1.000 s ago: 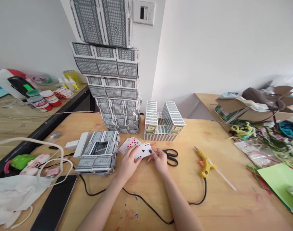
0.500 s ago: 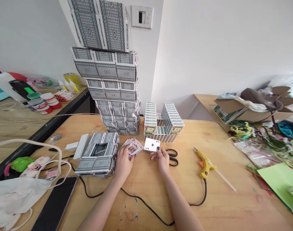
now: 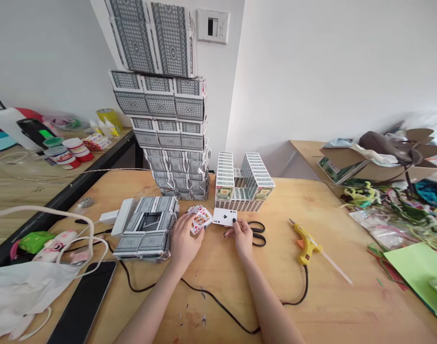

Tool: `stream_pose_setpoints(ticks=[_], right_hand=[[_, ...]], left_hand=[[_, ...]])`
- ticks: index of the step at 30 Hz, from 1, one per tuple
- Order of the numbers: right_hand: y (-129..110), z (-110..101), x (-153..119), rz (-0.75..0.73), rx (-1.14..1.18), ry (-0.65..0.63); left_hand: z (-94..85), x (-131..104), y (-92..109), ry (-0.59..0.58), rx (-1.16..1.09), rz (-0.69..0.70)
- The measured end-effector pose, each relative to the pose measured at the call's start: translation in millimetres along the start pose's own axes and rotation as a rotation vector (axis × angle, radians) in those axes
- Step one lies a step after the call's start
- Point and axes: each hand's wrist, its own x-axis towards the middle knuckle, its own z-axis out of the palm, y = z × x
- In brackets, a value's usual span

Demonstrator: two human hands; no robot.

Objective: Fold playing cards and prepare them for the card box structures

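Note:
A small fan of playing cards (image 3: 201, 219), face up with a red picture card on top, is gripped in my left hand (image 3: 185, 240). My right hand (image 3: 243, 236) pinches an ace of clubs (image 3: 224, 217) at its right end, thumb on the face. The ace's left edge comes close to the fan; whether they touch I cannot tell. Beside my left hand lies a square frame built of grey-backed cards (image 3: 147, 229). Black-handled scissors (image 3: 257, 233) lie just right of my right hand, partly hidden by it.
A tall tower of folded cards (image 3: 177, 134) stands behind, with stacked card boxes (image 3: 245, 184) to its right. A yellow glue gun (image 3: 308, 246) lies at right, its black cord crossing the table. A phone (image 3: 84, 303) and white cables are at left; craft scraps (image 3: 394, 215) at far right.
My left hand has gathered the cards into a tighter, more tilted fan. The ace in my right hand has shifted slightly left toward it.

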Motion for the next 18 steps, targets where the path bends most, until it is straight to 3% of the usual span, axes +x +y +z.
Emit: stream_pose_setpoints(ticks=[11,18], right_hand=[[0.0,1.0,-1.0,-0.02,-0.034,0.009],[2.3,5.2,-10.1,0.142,0.141,-0.246]], left_hand=[[-10.0,7.6,9.5,0.058,-0.122,-0.093],[-0.1,3.2,24.6,0.001,-0.2,-0.057]])
